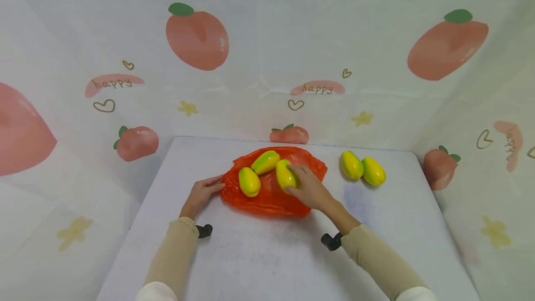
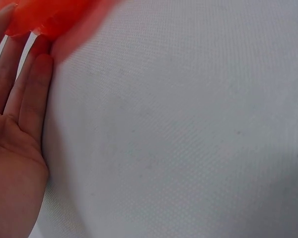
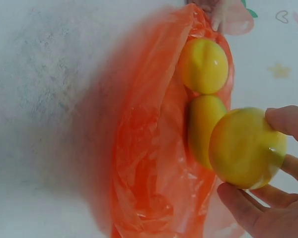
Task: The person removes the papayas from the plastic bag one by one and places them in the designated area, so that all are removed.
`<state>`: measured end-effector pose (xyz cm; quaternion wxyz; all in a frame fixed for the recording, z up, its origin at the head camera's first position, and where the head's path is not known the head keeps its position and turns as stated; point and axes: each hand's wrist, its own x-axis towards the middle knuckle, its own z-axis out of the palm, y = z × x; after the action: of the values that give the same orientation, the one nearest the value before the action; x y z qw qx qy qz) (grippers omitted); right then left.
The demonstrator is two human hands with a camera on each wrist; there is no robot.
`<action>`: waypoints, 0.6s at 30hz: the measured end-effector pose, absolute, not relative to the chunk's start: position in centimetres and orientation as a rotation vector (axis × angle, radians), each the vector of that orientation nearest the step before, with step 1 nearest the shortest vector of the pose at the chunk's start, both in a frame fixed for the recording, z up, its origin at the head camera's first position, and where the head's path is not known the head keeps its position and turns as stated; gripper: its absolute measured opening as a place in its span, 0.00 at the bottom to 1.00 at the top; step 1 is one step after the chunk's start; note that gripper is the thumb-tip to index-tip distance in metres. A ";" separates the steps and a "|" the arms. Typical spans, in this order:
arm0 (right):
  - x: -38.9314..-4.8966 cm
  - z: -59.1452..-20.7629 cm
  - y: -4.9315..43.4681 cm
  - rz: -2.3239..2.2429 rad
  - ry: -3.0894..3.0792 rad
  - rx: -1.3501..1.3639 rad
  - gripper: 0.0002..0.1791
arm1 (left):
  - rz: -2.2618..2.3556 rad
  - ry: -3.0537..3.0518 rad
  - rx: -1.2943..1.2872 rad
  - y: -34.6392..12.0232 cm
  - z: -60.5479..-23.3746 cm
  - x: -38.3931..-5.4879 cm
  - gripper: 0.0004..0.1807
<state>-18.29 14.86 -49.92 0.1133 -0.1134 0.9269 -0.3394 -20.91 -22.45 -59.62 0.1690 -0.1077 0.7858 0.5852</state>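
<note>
A red plastic bag (image 1: 267,201) lies spread on the table, with two yellow-green mangoes (image 1: 249,182) on its left part. My right hand (image 1: 310,188) grips a third mango (image 1: 286,175) over the bag; the right wrist view shows thumb and fingers around this mango (image 3: 246,148). At the bag's left edge, my left hand (image 1: 203,194) holds the thin plastic between thumb and fingers. In the left wrist view, the red bag (image 2: 54,17) covers some of the fingertips of that hand (image 2: 17,129).
Two more mangoes (image 1: 362,169) lie side by side on the white table (image 1: 259,264), right of the bag. A white cloth (image 1: 259,59) printed with fruit hangs behind the table and at both sides. Each wrist carries a black camera mount (image 1: 331,241).
</note>
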 end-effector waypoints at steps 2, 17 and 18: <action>-18.3 -49.9 15.1 -0.998 2.726 -0.330 0.38 | 1.670 2.233 -0.303 -22.4 -59.5 -20.9 0.31; -17.4 -48.9 17.3 -1.073 2.740 -0.262 0.38 | 1.637 2.244 -0.303 -22.4 -59.6 -20.9 0.31; -17.4 -48.9 17.5 -1.077 2.743 -0.260 0.38 | 1.637 2.243 -0.303 -22.4 -59.6 -20.9 0.31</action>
<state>-17.41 17.45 -48.90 0.0916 -0.0875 0.9233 -0.3626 -20.86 -22.39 -59.64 0.1734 -0.1068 0.7908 0.5772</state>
